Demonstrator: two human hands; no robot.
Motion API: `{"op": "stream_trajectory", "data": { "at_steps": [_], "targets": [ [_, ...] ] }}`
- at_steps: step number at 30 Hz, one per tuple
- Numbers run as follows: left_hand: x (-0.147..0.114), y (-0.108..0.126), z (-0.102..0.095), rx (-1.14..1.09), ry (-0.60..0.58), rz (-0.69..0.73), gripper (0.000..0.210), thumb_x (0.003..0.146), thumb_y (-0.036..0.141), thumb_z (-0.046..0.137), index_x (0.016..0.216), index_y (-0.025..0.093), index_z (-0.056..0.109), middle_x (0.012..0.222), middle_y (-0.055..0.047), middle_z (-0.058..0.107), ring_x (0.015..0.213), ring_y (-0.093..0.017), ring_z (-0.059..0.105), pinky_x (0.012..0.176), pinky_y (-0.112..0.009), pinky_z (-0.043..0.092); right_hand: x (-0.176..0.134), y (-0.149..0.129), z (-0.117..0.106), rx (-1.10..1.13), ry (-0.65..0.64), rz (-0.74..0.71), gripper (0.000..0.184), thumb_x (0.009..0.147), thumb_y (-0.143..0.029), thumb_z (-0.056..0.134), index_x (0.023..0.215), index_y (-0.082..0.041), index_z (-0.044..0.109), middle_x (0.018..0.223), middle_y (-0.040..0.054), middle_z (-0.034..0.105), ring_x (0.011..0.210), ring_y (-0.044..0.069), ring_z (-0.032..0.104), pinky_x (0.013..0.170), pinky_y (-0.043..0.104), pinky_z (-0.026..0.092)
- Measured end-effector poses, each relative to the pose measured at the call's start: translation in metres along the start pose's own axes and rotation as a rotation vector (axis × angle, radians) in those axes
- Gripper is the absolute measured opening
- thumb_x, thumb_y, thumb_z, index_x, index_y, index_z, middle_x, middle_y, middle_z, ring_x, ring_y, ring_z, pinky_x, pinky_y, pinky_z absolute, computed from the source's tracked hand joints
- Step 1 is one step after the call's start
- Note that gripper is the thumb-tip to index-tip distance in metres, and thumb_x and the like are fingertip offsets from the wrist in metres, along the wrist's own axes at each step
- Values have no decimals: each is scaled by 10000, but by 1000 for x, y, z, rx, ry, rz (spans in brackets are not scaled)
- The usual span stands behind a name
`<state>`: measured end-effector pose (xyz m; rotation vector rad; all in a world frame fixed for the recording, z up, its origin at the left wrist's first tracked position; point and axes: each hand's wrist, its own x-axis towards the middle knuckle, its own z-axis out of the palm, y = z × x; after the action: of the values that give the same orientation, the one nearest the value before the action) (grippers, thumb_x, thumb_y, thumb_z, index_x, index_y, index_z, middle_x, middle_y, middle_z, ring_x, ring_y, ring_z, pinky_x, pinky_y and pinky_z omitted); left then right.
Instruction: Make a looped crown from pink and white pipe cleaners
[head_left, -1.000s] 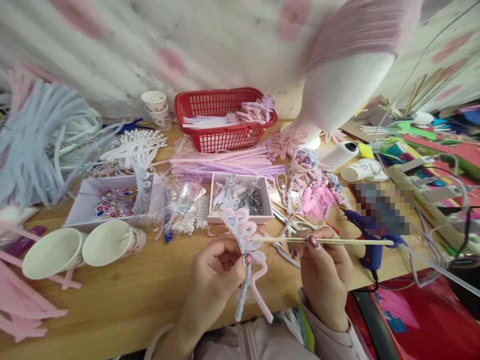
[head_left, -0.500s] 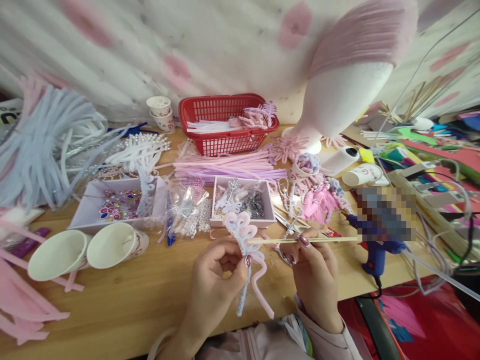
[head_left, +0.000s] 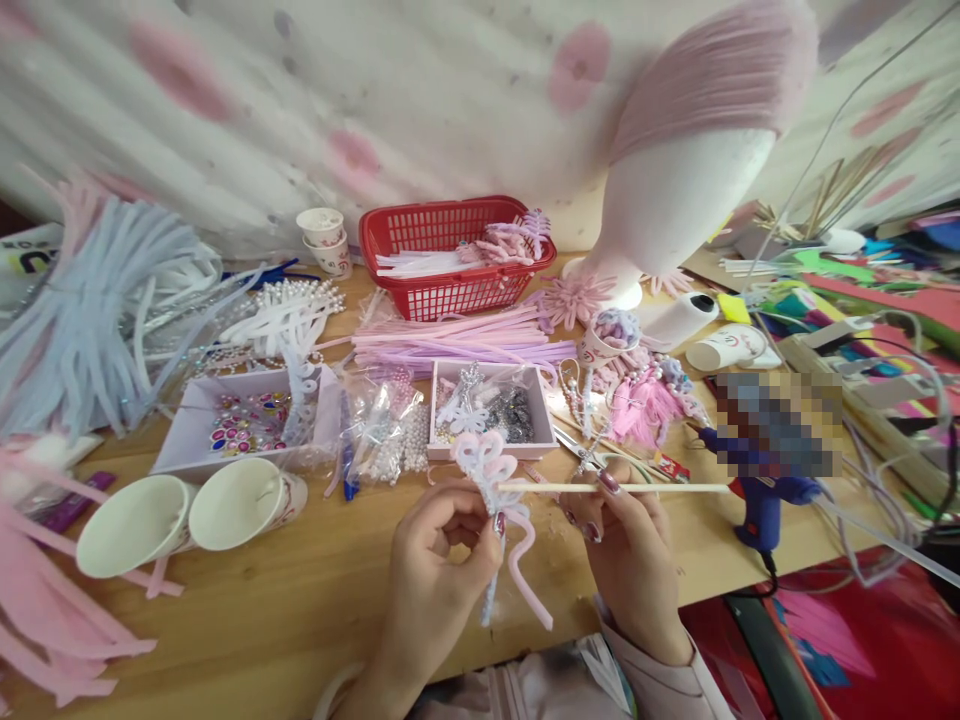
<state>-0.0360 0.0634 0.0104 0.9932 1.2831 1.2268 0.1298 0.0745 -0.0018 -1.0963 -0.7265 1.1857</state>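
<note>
Between the closed thumb and fingers of my left hand [head_left: 435,565] is a looped pipe-cleaner piece [head_left: 486,458] in pale blue and pink, loops upward. From its lower end hang a twisted blue stem and a loose, bent pink pipe cleaner [head_left: 519,570]. My right hand [head_left: 634,550] pinches a thin wooden stick [head_left: 682,488], held nearly level. The stick's left end meets the piece just below its loops; around that spot a bit of pink shows, and I cannot tell whether it wraps the stick. Scissors [head_left: 574,447] lie beyond my right hand.
A blue glue gun [head_left: 759,520] with its cord is on the right. Behind my hands are a white box of silver beads [head_left: 491,458], a red basket [head_left: 457,300] and a white mannequin head [head_left: 682,200]. Paper cups [head_left: 135,530] and pipe-cleaner bundles [head_left: 90,300] occupy the left.
The camera view has shifted slightly, so the table things appear a bit lower. Both hands keep their grips, and the stick looks slightly lower at its right end.
</note>
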Motion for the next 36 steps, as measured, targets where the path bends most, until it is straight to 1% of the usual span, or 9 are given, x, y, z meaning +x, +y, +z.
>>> {"op": "stream_trajectory", "data": {
  "at_steps": [3,9,17,20,24,27,31,33,36],
  "targets": [
    [0,0,0,8,-2,-3,62,717,139,691,713,177,740,729,-31,703,629,-144,659,570,-195,535,0,1,-1,48,-10,51,321,859,-365,683,655,-231,473,433,-83,387,455,116,330,538,286,333],
    [0,1,1,45,-16,-6,68,717,128,686,717,180,730,737,-30,708,626,-143,655,554,-192,522,3,2,-1,86,-18,94,355,827,-383,720,635,-230,463,397,-95,369,433,106,296,517,279,287],
    [-3,-2,1,103,-49,99,85,744,117,683,724,181,735,755,-24,684,649,-142,655,568,-195,531,5,6,-5,154,-38,160,472,815,-414,734,510,-209,438,353,-84,350,383,77,285,499,280,268],
    [-4,-4,0,90,-63,115,92,756,119,672,751,183,739,770,-24,681,654,-144,662,568,-201,541,6,7,-6,169,-45,176,523,803,-402,741,464,-208,394,334,-80,335,366,70,267,492,284,267],
    [-5,-4,0,99,-59,117,100,759,108,670,753,184,735,762,-15,674,648,-135,661,569,-191,543,8,7,-7,175,-63,175,642,783,-438,753,392,-205,300,305,-70,279,355,69,265,483,292,257],
    [-5,-2,1,104,-52,120,95,753,109,674,748,181,736,766,-17,675,645,-135,662,568,-191,547,8,5,-8,161,-82,176,703,795,-456,746,362,-201,255,303,-62,247,358,70,270,477,295,237],
    [-4,0,3,110,-39,108,65,747,133,687,716,171,730,759,-33,686,635,-144,660,547,-198,544,6,3,-9,126,-85,164,745,858,-487,688,349,-197,227,295,-54,211,353,72,263,466,297,208],
    [-4,1,3,112,-32,101,60,735,132,691,714,172,729,754,-34,691,632,-147,660,546,-201,543,5,2,-11,103,-89,151,756,891,-506,640,343,-198,218,286,-48,201,346,76,266,467,301,220],
    [-4,1,1,115,-17,96,68,716,121,694,716,179,730,732,-26,690,625,-150,658,546,-203,539,5,-2,-13,55,-107,120,723,871,-473,657,352,-200,234,298,-47,219,354,81,284,475,305,243]
  ]
}}
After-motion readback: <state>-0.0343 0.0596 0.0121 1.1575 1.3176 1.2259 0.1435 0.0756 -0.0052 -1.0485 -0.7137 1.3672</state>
